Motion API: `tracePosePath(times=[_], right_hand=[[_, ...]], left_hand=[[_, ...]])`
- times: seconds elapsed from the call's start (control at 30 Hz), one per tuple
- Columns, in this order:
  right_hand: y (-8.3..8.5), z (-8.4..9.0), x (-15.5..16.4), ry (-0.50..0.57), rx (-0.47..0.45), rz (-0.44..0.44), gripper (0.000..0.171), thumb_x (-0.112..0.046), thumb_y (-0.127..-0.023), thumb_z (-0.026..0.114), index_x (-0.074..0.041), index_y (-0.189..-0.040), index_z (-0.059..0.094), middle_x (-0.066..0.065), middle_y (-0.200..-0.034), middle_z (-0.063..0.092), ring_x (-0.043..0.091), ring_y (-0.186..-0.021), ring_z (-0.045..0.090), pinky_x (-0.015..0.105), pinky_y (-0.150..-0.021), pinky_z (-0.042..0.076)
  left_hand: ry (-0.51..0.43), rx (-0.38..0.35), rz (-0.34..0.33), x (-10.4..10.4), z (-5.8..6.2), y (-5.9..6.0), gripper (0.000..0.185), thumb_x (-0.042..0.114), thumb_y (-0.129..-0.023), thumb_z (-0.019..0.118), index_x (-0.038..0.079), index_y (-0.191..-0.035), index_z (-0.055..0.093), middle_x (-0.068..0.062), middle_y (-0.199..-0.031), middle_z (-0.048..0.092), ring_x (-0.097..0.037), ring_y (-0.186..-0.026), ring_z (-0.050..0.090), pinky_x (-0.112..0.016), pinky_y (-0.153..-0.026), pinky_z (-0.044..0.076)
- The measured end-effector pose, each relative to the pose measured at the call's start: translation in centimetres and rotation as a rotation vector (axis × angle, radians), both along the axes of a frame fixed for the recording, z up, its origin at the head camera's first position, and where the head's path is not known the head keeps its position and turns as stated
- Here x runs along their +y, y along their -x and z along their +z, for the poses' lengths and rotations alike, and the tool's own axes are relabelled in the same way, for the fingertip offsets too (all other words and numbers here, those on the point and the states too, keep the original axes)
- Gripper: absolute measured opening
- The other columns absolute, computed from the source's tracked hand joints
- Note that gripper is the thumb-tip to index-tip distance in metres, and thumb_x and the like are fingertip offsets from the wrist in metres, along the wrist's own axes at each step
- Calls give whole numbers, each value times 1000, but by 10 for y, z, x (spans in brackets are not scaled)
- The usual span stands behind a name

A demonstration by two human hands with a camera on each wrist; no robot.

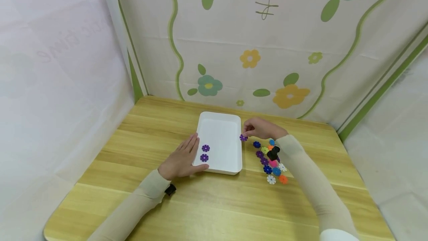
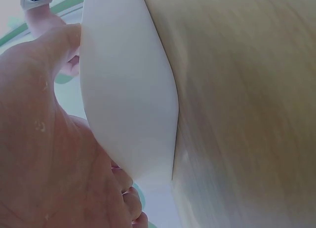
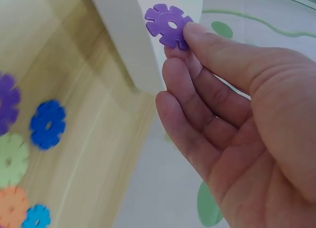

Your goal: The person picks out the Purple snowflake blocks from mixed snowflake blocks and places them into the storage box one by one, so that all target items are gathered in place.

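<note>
Head view — left hand (image 1: 182,159) flat, steadying white tray (image 1: 220,122); right hand (image 1: 262,128) pinching purple disc (image 1: 243,137) at the tray's edge — pile (image 1: 271,161) beside.

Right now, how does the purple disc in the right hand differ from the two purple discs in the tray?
The held purple disc is pinched by the right hand in the air by the white tray's right rim; the two purple discs lie flat on the tray floor near its left side, by the left hand. The held disc is single; the tray discs sit as a pair, one right behind the other. Colour and notched flower shape look the same.
</note>
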State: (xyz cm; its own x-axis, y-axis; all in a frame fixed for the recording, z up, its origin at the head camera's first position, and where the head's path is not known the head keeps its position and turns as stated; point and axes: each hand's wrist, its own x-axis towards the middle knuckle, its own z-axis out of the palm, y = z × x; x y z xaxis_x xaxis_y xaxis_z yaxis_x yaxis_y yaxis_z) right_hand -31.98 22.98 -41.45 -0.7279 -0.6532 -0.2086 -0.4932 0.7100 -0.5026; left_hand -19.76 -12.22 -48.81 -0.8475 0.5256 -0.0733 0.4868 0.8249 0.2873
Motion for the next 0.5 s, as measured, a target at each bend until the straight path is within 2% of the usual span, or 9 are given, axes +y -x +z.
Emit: tracePosePath(times=[0.2, 0.3, 0.5], right_hand=[[10, 1, -25, -36, 23, 3, 11, -18, -105, 67, -12, -97, 73, 2, -95, 74, 14, -82, 62, 30, -80, 55], [15, -4, -39, -31, 30, 6, 12, -19, -105, 68, -13, -97, 74, 3, -95, 74, 12, -80, 59, 30, -78, 53], [20, -17, -71, 4, -2, 17, 12, -19, -104, 69, -14, -95, 75, 1, -93, 74, 12, -82, 62, 28, -78, 54]], left_hand=[[4, -2, 7, 0, 0, 0, 110, 73, -100, 49, -6, -166, 12, -22, -178, 0, -39, -167, 5, -55, -135, 17], [13, -25, 15, 1, 1, 1, 111, 76, -99, 47, -4, -167, 10, -20, -178, -3, -36, -167, 2, -54, -135, 16], [18, -40, 21, 2, 2, 2, 113, 78, -99, 45, -4, -167, 10, -19, -178, -2, -36, -167, 3, -54, -135, 18]])
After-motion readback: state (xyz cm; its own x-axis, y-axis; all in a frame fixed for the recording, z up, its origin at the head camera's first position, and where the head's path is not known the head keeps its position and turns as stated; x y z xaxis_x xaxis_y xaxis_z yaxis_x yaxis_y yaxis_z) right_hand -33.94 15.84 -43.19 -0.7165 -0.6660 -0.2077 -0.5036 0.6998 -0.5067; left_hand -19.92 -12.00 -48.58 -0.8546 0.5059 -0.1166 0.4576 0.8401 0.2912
